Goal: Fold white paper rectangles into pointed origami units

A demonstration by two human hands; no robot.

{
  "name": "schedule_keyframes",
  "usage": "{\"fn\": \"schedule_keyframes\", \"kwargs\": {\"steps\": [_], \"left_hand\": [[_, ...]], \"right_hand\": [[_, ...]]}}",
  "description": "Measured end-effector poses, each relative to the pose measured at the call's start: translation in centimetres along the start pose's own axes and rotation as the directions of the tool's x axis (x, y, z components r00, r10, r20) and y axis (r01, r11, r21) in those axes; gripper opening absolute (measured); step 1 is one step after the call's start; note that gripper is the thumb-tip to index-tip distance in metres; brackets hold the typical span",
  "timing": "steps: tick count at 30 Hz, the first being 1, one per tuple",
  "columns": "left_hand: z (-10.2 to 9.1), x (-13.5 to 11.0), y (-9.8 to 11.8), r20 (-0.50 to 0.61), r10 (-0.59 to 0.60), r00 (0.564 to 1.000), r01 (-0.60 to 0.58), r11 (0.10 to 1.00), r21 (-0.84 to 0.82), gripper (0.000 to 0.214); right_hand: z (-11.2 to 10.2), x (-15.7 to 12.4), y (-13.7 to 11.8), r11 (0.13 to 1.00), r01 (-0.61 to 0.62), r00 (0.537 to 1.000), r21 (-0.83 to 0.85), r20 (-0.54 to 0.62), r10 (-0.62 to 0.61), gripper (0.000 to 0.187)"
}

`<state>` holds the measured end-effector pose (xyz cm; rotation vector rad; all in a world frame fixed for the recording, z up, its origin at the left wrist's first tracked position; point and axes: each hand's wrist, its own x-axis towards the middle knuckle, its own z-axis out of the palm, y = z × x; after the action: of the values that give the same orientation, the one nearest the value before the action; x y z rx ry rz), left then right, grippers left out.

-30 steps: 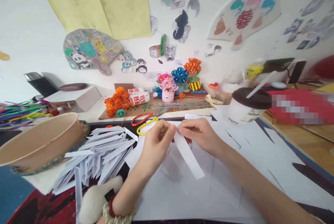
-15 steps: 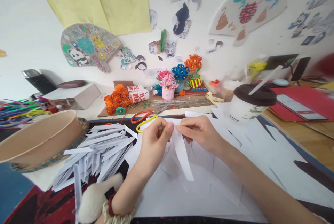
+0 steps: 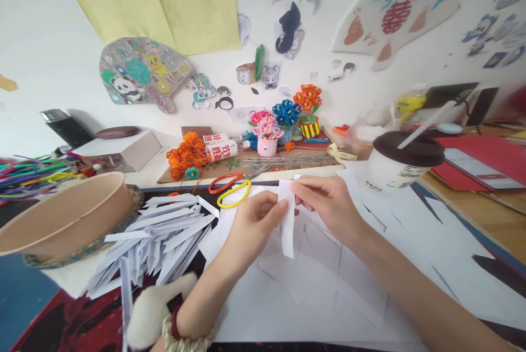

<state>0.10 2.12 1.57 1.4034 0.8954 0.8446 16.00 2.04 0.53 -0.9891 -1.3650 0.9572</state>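
A narrow white paper strip [image 3: 287,220] hangs upright between both hands above the table. My left hand [image 3: 255,226] pinches its left edge with thumb and fingers closed. My right hand [image 3: 324,204] pinches the strip's upper right part. Under the hands lie loose white paper sheets [image 3: 312,286]. A heap of folded white paper strips [image 3: 160,242] lies to the left of my left hand.
A tan bowl [image 3: 61,215] stands at the left. Scissors with orange and yellow handles [image 3: 230,188] lie behind the hands. A lidded cup with a straw [image 3: 400,163] stands at the right, with a phone [image 3: 476,168] on red paper beyond it. Craft flowers in small pots [image 3: 283,122] line the wall.
The strip hung long and slanted to the lower right before. It now hangs shorter and upright, held slightly higher. Both hands have stayed pinched on it.
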Motion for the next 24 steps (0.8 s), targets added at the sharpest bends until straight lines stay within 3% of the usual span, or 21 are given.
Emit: {"fn": "schedule_keyframes", "kwargs": {"steps": [5,12,17,24], "left_hand": [[-0.12,0.04,-0.11,0.012,-0.051,0.999,0.052,0.995,-0.084,0.024],[-0.24,-0.04,-0.62,-0.043,-0.079,0.996,0.076,0.995,-0.06,0.024],[-0.33,0.12,-0.9,-0.043,-0.092,0.995,0.092,0.996,-0.005,0.025],[-0.16,0.02,-0.72,-0.018,-0.14,0.99,0.139,0.99,-0.034,0.024]], "right_hand": [[0.03,-0.16,0.21,1.0,-0.011,1.0,0.005,0.018,0.011,0.034],[0.24,-0.13,0.35,0.994,-0.098,0.995,0.053,0.033,0.096,0.032],[-0.01,0.05,0.96,0.981,-0.192,0.973,0.032,0.135,0.186,0.031],[-0.18,-0.04,0.92,0.991,-0.133,0.991,0.014,0.014,0.133,0.036]]}}
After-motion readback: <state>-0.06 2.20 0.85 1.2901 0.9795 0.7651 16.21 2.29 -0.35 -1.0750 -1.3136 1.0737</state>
